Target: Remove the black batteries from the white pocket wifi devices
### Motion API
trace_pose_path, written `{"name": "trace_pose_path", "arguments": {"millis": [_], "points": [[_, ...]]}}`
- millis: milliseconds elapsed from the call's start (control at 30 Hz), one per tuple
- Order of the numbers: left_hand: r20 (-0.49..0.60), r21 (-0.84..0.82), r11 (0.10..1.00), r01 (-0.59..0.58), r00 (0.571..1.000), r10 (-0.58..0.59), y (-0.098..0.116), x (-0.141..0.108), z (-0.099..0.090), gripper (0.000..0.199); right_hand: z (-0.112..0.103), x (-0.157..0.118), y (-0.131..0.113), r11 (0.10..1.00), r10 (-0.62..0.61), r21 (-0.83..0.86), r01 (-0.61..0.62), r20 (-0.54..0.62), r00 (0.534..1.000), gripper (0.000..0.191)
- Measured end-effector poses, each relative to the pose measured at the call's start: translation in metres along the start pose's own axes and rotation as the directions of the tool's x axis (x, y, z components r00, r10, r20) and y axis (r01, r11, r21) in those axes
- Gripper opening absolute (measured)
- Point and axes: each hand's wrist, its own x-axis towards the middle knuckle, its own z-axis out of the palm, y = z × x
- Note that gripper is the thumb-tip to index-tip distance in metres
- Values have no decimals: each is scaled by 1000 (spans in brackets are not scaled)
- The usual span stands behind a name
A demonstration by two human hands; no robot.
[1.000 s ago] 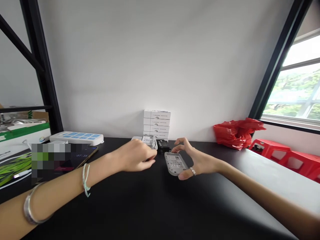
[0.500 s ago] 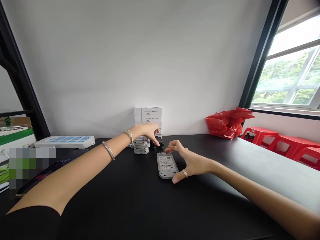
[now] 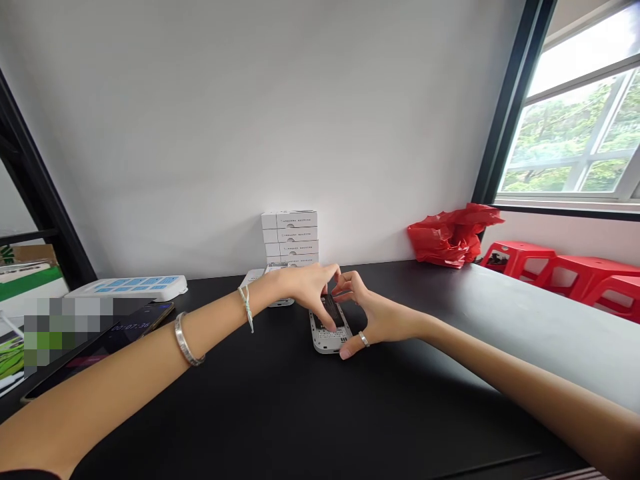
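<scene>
A white device shell (image 3: 329,346) lies on the black table, its printed inner side facing up. Over its upper part, my left hand (image 3: 315,291) grips a flat black battery (image 3: 331,311) between thumb and fingers. My right hand (image 3: 361,318) curves around the shell's right side, thumb at the lower right corner and fingertips near the top edge, by the battery. Behind my left wrist, more white devices (image 3: 281,303) are partly hidden.
Stacked white boxes (image 3: 298,235) stand against the wall. A white power strip (image 3: 133,287) and a phone (image 3: 107,343) are at the left. At the back right sits a crumpled red bag (image 3: 445,237), with red stools (image 3: 585,270) beyond the table.
My left hand has moved right and toward me, bringing the black battery from beside the white devices to over the shell. My right hand stays around the shell. The view has shifted slightly.
</scene>
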Motion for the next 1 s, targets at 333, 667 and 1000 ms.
{"name": "trace_pose_path", "arguments": {"millis": [333,667,1000], "points": [[-89,-130,988,-78,994,66,1,-19,18,66,2,-1,0,998,-48,33,47,29,998,80],[-138,-126,991,-53,990,36,2,-54,37,58,8,2,-12,988,50,-149,-42,52,997,77],[-279,-159,978,132,945,-173,1,-100,48,35,-18,11,3,998,18,-69,-12,90,996,73]]}}
